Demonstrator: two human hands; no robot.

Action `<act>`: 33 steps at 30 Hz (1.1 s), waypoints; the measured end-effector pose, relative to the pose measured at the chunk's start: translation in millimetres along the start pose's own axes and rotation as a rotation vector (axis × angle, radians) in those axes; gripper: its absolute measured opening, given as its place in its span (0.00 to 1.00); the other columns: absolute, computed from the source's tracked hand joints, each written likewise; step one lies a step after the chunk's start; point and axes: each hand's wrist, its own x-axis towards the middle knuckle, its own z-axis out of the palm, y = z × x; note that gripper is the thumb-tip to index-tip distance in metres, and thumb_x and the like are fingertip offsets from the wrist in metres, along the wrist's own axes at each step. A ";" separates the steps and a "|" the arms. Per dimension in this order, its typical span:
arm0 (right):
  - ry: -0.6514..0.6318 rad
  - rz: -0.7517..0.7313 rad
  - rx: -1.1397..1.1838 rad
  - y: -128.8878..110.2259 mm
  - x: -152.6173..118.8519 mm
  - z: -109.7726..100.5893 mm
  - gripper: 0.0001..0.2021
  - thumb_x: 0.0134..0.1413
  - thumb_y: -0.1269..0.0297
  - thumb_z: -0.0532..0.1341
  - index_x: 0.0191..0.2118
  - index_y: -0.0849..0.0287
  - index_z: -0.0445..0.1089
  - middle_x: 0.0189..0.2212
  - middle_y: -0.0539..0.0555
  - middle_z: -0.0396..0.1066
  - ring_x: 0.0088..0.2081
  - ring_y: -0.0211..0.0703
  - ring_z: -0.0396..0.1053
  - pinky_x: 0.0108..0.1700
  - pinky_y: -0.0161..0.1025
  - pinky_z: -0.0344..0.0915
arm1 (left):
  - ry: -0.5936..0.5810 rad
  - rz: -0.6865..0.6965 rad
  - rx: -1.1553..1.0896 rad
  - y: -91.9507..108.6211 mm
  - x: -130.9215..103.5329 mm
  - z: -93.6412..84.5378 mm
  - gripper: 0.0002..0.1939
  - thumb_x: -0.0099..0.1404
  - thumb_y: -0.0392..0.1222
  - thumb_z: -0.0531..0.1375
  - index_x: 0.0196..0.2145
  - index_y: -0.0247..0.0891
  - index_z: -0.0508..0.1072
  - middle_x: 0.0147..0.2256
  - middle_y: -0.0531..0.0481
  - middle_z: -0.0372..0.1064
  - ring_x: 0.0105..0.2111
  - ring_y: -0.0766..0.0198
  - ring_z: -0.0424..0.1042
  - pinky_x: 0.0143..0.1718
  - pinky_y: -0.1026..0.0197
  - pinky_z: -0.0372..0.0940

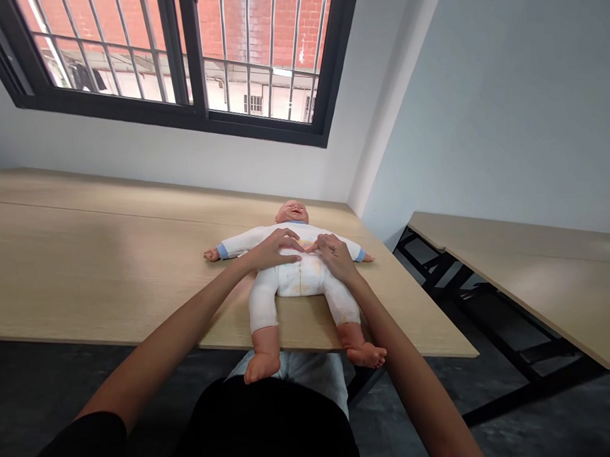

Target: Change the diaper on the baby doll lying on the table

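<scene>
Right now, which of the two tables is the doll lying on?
The doll lies on the table below the window; the other table stands apart from it, to the right.

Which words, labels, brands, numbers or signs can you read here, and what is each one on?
No readable text anywhere in this view.
Doll's white top: a small yellowish and reddish mark between the hands, partly covered and too blurred to tell whether it is lettering or a picture.
Tables, window frame and walls: no lettering that I can make out.
</scene>
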 end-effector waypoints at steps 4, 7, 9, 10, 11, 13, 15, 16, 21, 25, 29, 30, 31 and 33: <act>-0.010 -0.019 -0.022 0.2 0.3 0.3 0.34 0.65 0.37 0.46 0.24 0.54 0.77 0.29 0.54 0.71 0.38 0.46 0.67 0.48 0.45 0.59 | -0.006 0.015 0.045 0.8 -2.8 1.9 0.11 0.65 0.46 0.61 0.43 0.43 0.78 0.54 0.43 0.64 0.56 0.52 0.62 0.57 0.50 0.59; 0.037 -0.031 -0.025 -1.4 0.0 0.1 0.33 0.63 0.36 0.48 0.21 0.54 0.76 0.28 0.54 0.68 0.37 0.45 0.66 0.45 0.43 0.59 | -0.015 0.036 0.044 0.0 -0.6 1.0 0.12 0.66 0.47 0.59 0.43 0.43 0.79 0.54 0.44 0.65 0.58 0.52 0.60 0.59 0.49 0.57; 0.104 -0.014 0.003 -2.7 -0.3 -1.4 0.34 0.63 0.36 0.48 0.20 0.55 0.74 0.27 0.54 0.67 0.36 0.44 0.66 0.44 0.42 0.60 | 0.014 0.025 0.002 -2.2 2.3 -3.7 0.12 0.66 0.47 0.58 0.41 0.42 0.79 0.53 0.44 0.66 0.58 0.52 0.61 0.59 0.51 0.56; 0.145 0.007 0.025 -3.1 -0.5 -2.4 0.34 0.63 0.36 0.48 0.19 0.56 0.73 0.27 0.54 0.66 0.35 0.44 0.66 0.43 0.42 0.60 | 0.044 -0.007 -0.031 -3.9 3.5 -7.8 0.12 0.65 0.47 0.58 0.40 0.41 0.79 0.51 0.44 0.68 0.56 0.53 0.63 0.58 0.52 0.58; 0.188 0.036 0.047 -3.0 -0.5 -3.5 0.34 0.63 0.36 0.48 0.19 0.56 0.72 0.27 0.53 0.66 0.34 0.43 0.66 0.42 0.41 0.60 | 0.083 -0.059 -0.064 -6.0 4.0 -13.0 0.13 0.64 0.48 0.58 0.39 0.39 0.78 0.48 0.44 0.70 0.53 0.54 0.65 0.55 0.54 0.60; 0.268 0.105 0.094 -1.4 -0.2 -5.0 0.34 0.63 0.36 0.47 0.19 0.57 0.70 0.26 0.53 0.67 0.31 0.42 0.65 0.39 0.40 0.60 | 0.157 -0.185 -0.106 -10.9 1.6 -25.9 0.13 0.62 0.49 0.58 0.35 0.36 0.76 0.41 0.45 0.72 0.45 0.58 0.69 0.46 0.59 0.64; 0.314 0.156 0.134 1.9 0.6 -5.1 0.33 0.63 0.36 0.48 0.19 0.57 0.69 0.25 0.53 0.67 0.30 0.42 0.64 0.38 0.40 0.60 | 0.170 -0.288 -0.105 -15.9 -6.1 -40.0 0.12 0.60 0.48 0.58 0.32 0.35 0.73 0.34 0.48 0.72 0.36 0.62 0.70 0.36 0.63 0.64; 0.321 0.171 0.152 3.9 1.1 -4.5 0.33 0.62 0.36 0.48 0.20 0.57 0.69 0.24 0.53 0.68 0.29 0.42 0.64 0.38 0.40 0.60 | 0.140 -0.323 -0.093 -18.2 -11.7 -46.5 0.11 0.58 0.47 0.58 0.30 0.35 0.72 0.30 0.49 0.71 0.31 0.64 0.69 0.32 0.65 0.63; 0.303 0.211 0.180 10.3 2.7 0.9 0.32 0.59 0.34 0.50 0.21 0.57 0.69 0.24 0.53 0.69 0.30 0.43 0.65 0.39 0.40 0.60 | -0.236 -0.490 -0.064 -26.2 -37.9 -64.3 0.05 0.50 0.40 0.60 0.24 0.36 0.74 0.13 0.56 0.61 0.12 0.68 0.57 0.16 0.66 0.52; 0.298 0.214 0.179 9.6 1.8 2.5 0.32 0.59 0.34 0.50 0.21 0.58 0.70 0.24 0.53 0.69 0.30 0.43 0.65 0.40 0.40 0.60 | -0.346 -0.511 -0.053 -27.5 -40.8 -62.8 0.11 0.48 0.39 0.60 0.30 0.37 0.79 0.13 0.58 0.59 0.13 0.68 0.56 0.17 0.66 0.50; 0.304 0.218 0.135 8.1 0.7 2.5 0.34 0.57 0.31 0.49 0.21 0.58 0.70 0.24 0.53 0.68 0.29 0.42 0.65 0.39 0.41 0.60 | -0.311 -0.389 0.036 -28.7 -38.4 -58.1 0.14 0.46 0.35 0.59 0.32 0.39 0.79 0.17 0.58 0.57 0.18 0.69 0.55 0.22 0.66 0.48; 0.298 0.220 0.122 7.8 0.5 2.6 0.35 0.57 0.31 0.48 0.21 0.58 0.70 0.23 0.53 0.68 0.28 0.43 0.65 0.39 0.41 0.60 | -0.304 -0.367 0.057 -29.8 -38.5 -56.7 0.13 0.45 0.34 0.59 0.30 0.39 0.79 0.18 0.58 0.57 0.20 0.68 0.55 0.23 0.66 0.48; 0.290 0.222 0.110 7.4 0.3 2.8 0.35 0.57 0.30 0.48 0.21 0.58 0.70 0.22 0.53 0.67 0.28 0.43 0.65 0.38 0.41 0.60 | -0.297 -0.357 0.071 -31.4 -39.0 -55.4 0.12 0.44 0.33 0.59 0.29 0.39 0.78 0.18 0.58 0.58 0.21 0.68 0.55 0.24 0.66 0.48; 0.280 0.221 0.093 7.0 0.1 3.3 0.35 0.57 0.30 0.48 0.22 0.58 0.70 0.21 0.53 0.66 0.28 0.44 0.65 0.38 0.41 0.60 | -0.283 -0.363 0.093 -35.5 -40.4 -53.0 0.11 0.43 0.33 0.60 0.27 0.40 0.77 0.19 0.57 0.60 0.22 0.66 0.57 0.24 0.66 0.48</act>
